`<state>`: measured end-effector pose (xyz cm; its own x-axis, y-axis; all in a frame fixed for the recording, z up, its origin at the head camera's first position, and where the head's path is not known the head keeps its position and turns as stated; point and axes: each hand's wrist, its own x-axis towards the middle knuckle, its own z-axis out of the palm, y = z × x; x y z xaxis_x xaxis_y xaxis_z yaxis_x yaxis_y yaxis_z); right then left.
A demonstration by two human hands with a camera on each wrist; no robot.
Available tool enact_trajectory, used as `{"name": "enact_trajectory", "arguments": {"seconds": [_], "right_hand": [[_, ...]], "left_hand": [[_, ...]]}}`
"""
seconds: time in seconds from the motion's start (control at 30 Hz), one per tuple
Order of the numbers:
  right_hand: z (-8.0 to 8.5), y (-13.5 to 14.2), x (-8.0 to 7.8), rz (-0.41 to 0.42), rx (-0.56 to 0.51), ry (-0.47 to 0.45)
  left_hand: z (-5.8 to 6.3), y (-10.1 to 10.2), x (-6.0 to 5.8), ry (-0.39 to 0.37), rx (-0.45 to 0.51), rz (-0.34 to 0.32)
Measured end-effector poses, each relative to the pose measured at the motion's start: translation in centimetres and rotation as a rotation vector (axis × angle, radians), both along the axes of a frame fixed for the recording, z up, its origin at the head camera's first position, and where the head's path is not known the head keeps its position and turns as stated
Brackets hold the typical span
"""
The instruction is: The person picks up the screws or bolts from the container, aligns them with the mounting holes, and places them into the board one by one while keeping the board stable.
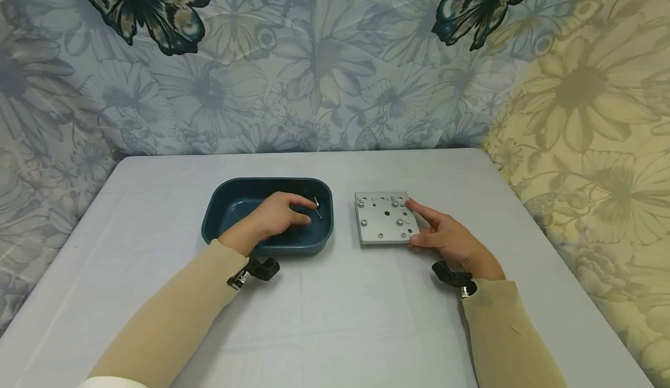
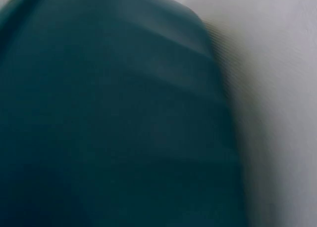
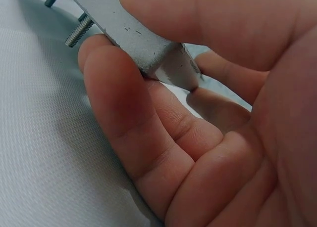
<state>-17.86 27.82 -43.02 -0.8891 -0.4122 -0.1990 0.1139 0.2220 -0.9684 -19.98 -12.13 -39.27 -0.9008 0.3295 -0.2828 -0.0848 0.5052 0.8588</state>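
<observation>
A blue-green plastic tray [image 1: 220, 216] lies in the left half of the table, and my left hand [image 1: 274, 213] reaches down into it. That hand's index finger and thumb are spread apart near the tray's right wall. Small screws [image 1: 317, 214] show right by the index fingertip. The left wrist view holds only the blurred tray [image 2: 148, 113]. My right hand [image 1: 452, 237] grips a square silver metal plate [image 1: 374, 231] by its right side, thumb on one face and fingers under it. Several bolt heads and holes mark its top. In the right wrist view, threaded bolts [image 3: 79, 31] stick out beneath it.
A white cloth covers the table [image 1: 335, 318]. Behind and at the sides hangs floral fabric [image 1: 324, 85] with butterflies. The plate is a short way right of the tray.
</observation>
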Motion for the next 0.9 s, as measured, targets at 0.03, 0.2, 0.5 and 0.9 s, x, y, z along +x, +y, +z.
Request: {"name": "enact_trajectory", "arguments": {"seconds": [0.03,0.2,0.5,0.9], "right_hand": [[0.0,0.0,0.0,0.0,0.003,0.0],[0.2,-0.1,0.1,-0.002,0.03,0.012],[0.1,-0.2,0.1,-0.001,0.002,-0.001],[0.2,-0.3,0.2,-0.001,-0.005,0.005]], "left_hand": [[-0.1,0.1,0.0,0.002,-0.013,-0.007],[-0.5,0.3,-0.1,0.031,-0.086,-0.05],[-1.0,0.6,-0.4,0.058,-0.126,-0.073],[-1.1,0.8,-0.6,0.175,-0.239,-0.187]]}}
